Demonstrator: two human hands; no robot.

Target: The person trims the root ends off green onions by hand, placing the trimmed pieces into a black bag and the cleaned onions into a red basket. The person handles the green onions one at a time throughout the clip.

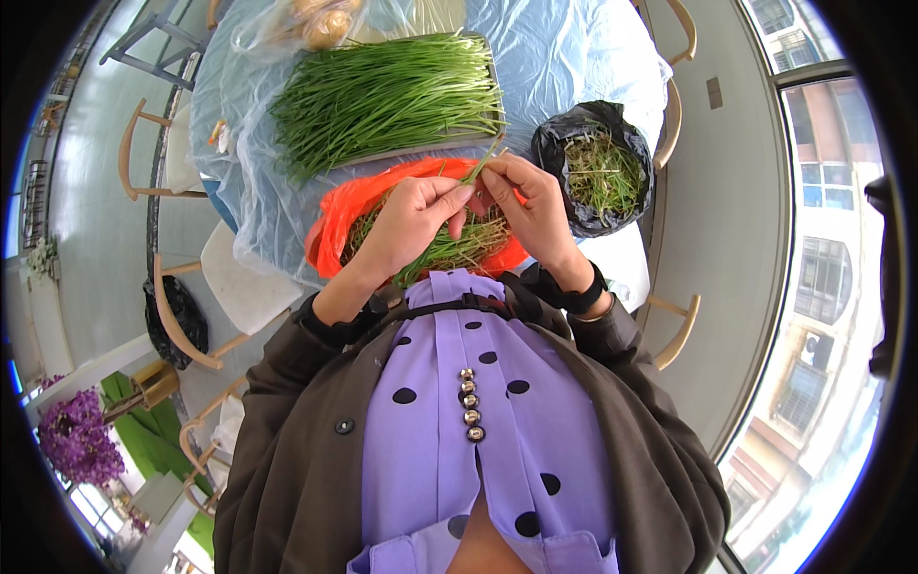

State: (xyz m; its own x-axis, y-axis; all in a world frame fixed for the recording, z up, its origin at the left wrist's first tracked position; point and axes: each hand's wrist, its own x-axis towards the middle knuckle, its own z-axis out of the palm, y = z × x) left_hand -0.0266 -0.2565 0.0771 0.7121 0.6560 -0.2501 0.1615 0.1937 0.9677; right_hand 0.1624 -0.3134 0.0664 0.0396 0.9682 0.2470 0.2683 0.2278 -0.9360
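Note:
My left hand (423,215) pinches a few thin green stalks (476,171), which look like garlic chives, between thumb and forefinger. At their pale upper end, the fingertips of my right hand (527,204) grip the same stalks. Both hands are above a red plastic bag (331,228), which lies open and holds loose chives mixed with brown, dry strands (473,244). Beyond it, a metal tray (430,146) carries a thick layer of long green chives (380,100), laid side by side with pale ends to the right.
A black plastic bag (545,140) of yellowed trimmings (602,172) stands at the table's right. Clear plastic sheeting (559,50) covers the blue table. Round brown items in a clear bag (326,27) lie at the far side. Wooden chairs (247,276) surround the table.

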